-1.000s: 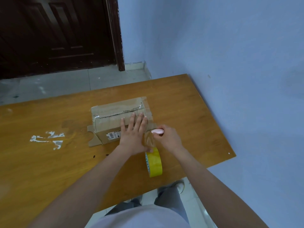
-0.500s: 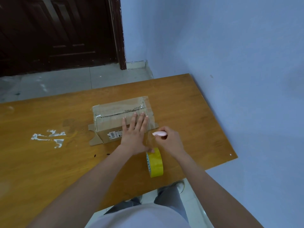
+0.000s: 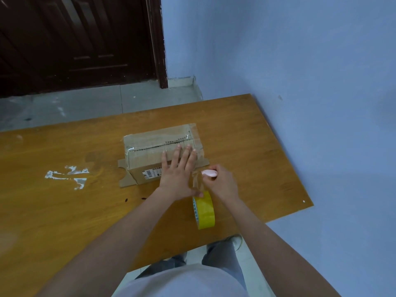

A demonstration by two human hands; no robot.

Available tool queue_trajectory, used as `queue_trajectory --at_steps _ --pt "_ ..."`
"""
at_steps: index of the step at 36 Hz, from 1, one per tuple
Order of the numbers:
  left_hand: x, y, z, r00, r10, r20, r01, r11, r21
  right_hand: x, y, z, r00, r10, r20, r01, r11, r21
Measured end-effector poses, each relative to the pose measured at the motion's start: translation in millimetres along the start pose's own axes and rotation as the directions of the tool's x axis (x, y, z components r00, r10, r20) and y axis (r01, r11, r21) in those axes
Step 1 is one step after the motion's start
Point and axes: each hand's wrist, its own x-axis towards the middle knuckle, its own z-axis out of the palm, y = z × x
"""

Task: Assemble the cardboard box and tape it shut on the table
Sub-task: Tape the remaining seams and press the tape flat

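Note:
A closed cardboard box (image 3: 147, 151) lies on the wooden table (image 3: 246, 146), with clear tape along its top seam. My left hand (image 3: 177, 170) lies flat with straight fingers on the box's near right part, its thumb touching the yellow tape roll (image 3: 204, 210). The roll stands on edge near the table's front edge. A strip of clear tape (image 3: 196, 179) stretches from the roll up to the box. My right hand (image 3: 221, 181) grips a small pink cutter (image 3: 209, 173) at that strip.
White paint marks (image 3: 66, 174) stain the table left of the box. A blue wall (image 3: 300, 82) runs along the table's right edge. A dark door (image 3: 75, 39) and grey floor lie beyond the far edge. My legs show below the front edge.
The hands and the box keep nearly the same pose. The pink cutter in my right hand has shifted slightly against the stretched tape.

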Motion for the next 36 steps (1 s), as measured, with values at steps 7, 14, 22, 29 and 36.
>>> queue_trajectory --at_steps 7,14,22,29,36 --pt "0.9 0.0 0.2 1.0 -0.003 0.007 0.003 1.0 -0.016 -1.4 26.8 -8.4 0.981 0.152 -0.122 -0.145 0.987 0.07" --pt "1.3 0.2 1.2 1.0 -0.009 0.01 0.009 1.0 -0.006 -17.2 73.5 0.6 0.97 0.24 -0.044 -0.244 0.965 -0.097" --pt "1.0 0.0 2.5 1.0 -0.006 0.017 0.006 1.0 -0.014 -20.0 70.5 8.8 0.952 0.298 -0.069 -0.305 0.915 -0.264" --pt "1.9 -0.7 6.5 1.0 -0.006 0.001 0.006 0.999 -0.039 -24.0 15.9 10.9 0.944 0.329 0.036 -0.318 0.873 0.371" --pt "1.1 -0.3 4.2 1.0 0.007 0.018 -0.006 0.999 -0.036 -25.7 -11.2 35.1 0.889 0.435 0.142 -0.454 0.799 0.395"
